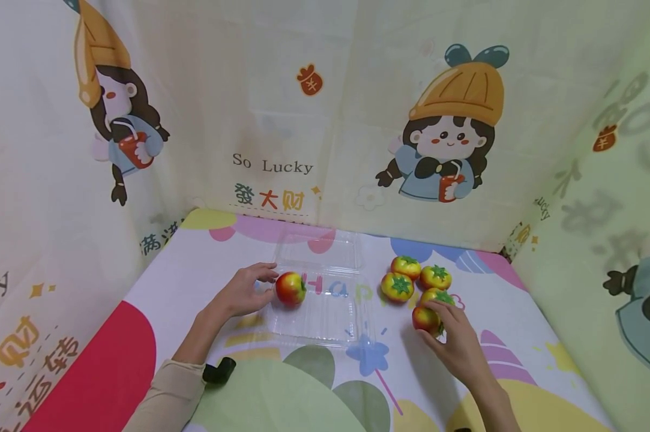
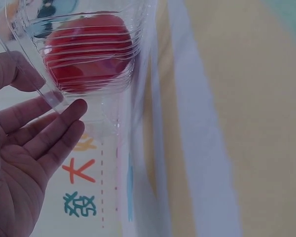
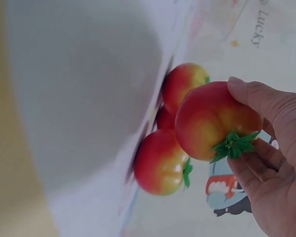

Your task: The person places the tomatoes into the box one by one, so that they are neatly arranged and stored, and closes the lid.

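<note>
My right hand (image 1: 457, 339) grips a red-yellow toy tomato (image 3: 214, 121) with a green leafy top, thumb on one side and fingers on the other. In the head view this tomato overlaps a group of several similar tomatoes (image 1: 397, 287) on the table's right half. My left hand (image 1: 246, 291) pinches the left rim of a clear plastic box (image 1: 325, 321) between thumb and fingers. Inside the box, at its left side, lies another tomato (image 1: 290, 289), seen through the ribbed wall in the left wrist view.
The box's clear lid (image 1: 319, 251) lies folded back behind it. A printed cloth (image 1: 362, 390) covers the table. Patterned curtains (image 1: 346, 120) hang at the back and both sides. A black strap piece (image 1: 219, 371) sits at my left sleeve.
</note>
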The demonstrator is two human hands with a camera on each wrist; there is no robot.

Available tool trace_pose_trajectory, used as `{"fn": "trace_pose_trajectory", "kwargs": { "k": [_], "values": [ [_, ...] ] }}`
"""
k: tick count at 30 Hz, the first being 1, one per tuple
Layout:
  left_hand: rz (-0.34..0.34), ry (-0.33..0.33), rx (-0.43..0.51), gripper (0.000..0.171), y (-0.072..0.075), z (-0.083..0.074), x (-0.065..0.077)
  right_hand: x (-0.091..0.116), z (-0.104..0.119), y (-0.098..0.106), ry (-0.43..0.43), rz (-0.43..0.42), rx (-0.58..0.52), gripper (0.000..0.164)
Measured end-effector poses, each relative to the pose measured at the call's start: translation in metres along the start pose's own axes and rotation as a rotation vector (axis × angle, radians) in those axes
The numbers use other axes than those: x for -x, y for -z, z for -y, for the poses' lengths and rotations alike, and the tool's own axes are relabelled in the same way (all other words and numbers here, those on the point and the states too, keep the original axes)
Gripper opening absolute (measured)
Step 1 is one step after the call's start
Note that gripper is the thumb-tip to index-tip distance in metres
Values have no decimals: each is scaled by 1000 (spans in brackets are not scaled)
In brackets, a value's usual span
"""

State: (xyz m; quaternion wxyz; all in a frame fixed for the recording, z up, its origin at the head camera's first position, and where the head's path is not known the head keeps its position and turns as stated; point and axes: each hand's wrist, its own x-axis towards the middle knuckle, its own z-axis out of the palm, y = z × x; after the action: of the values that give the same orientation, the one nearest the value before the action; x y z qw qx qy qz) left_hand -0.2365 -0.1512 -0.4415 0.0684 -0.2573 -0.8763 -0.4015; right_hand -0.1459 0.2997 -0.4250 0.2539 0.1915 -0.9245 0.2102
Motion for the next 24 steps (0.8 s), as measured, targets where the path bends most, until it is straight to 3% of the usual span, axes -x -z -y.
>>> {"fn": "trace_pose_trajectory", "kwargs": {
  "k": [10,24],
  "values": [
    [4,4,3,32,-1,0,0,-18,18,-9,5,-12,-24,60],
    [-5,-2,6,32,-2,1,0,-41,46,-23,-40,67,-104,60]
  ]
}}
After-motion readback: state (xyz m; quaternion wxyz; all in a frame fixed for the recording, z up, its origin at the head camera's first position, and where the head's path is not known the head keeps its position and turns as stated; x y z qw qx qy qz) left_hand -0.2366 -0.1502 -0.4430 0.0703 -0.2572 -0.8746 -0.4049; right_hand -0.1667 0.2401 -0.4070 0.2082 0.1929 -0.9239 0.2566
